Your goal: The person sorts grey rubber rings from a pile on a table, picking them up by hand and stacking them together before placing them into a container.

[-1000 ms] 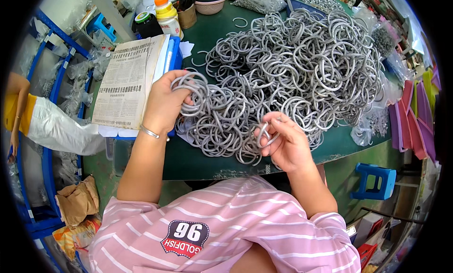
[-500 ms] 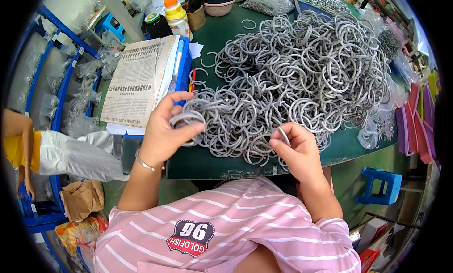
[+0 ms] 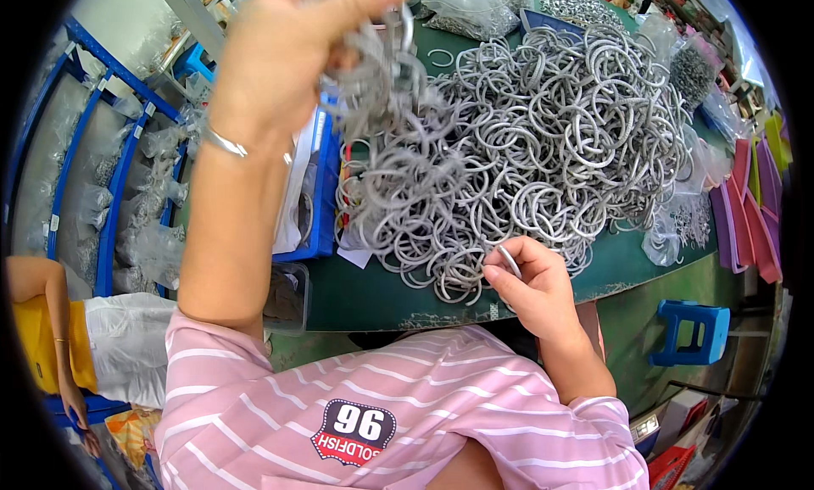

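Note:
A big heap of grey, open C-shaped rings (image 3: 560, 125) covers the middle of the green table. My left hand (image 3: 280, 58) is raised above the heap's left side, its fingers closed on a clump of these rings (image 3: 381, 70). The clump is blurred by motion, and some rings below it are smeared too. My right hand (image 3: 538, 282) stays low at the heap's front edge, pinching a single grey C-shaped ring (image 3: 508, 259) between thumb and fingers. The far ends of the left fingers are partly cut off by the frame's top.
A blue tray (image 3: 318, 185) with papers stands left of the heap, partly behind my left arm. A clear plastic box (image 3: 288, 295) sits at the table's front left. Bags of small parts (image 3: 695, 70) lie at the right. Another person (image 3: 68, 346) is beside the blue shelves; a blue stool (image 3: 691, 333) stands right.
My left hand has swung up and away from me with a clump of rings lifted from the heap. My right hand has barely moved, still pinching its ring. The other person has shifted.

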### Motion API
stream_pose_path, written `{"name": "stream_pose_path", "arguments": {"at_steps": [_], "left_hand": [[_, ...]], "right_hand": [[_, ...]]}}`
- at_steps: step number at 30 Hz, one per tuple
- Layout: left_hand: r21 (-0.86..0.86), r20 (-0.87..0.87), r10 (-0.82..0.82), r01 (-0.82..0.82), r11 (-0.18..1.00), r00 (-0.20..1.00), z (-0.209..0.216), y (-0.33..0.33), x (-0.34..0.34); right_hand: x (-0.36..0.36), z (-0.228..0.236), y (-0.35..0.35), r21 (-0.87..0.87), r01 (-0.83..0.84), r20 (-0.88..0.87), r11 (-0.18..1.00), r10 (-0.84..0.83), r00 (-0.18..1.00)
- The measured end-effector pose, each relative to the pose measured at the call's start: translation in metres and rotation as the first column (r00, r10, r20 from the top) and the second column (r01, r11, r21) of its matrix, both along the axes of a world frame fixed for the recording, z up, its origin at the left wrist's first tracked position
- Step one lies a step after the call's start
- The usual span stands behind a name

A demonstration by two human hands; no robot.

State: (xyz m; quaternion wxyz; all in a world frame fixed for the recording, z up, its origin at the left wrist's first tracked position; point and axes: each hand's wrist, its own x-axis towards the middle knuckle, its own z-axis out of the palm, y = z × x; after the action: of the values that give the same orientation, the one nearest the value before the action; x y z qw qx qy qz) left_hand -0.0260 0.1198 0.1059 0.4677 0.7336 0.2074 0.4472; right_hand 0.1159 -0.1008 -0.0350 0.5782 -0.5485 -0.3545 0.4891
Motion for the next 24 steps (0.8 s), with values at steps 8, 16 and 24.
{"name": "stream_pose_path", "arguments": {"at_steps": [8, 16, 24], "left_hand": [[-0.016, 0.087, -0.312, 0.314, 0.949, 0.946, 0.052, -0.007, 0.057], [-0.372, -0.278, -0.258, 0.144, 0.917, 0.925, -0.042, 0.055, 0.056], [-0.342, 0.279, -0.428, 0.505, 0.793, 0.860, -0.048, 0.001, 0.028]], "right_hand": [[0.005, 0.002, -0.005, 0.044, 0.039, 0.056, 0.998, -0.042, 0.998], [0.016, -0.009, -0.011, 0.058, 0.058, 0.062, 0.997, -0.062, 0.996], [0.018, -0.014, 0.000, 0.034, 0.006, 0.091, 0.999, -0.009, 0.996]]}}
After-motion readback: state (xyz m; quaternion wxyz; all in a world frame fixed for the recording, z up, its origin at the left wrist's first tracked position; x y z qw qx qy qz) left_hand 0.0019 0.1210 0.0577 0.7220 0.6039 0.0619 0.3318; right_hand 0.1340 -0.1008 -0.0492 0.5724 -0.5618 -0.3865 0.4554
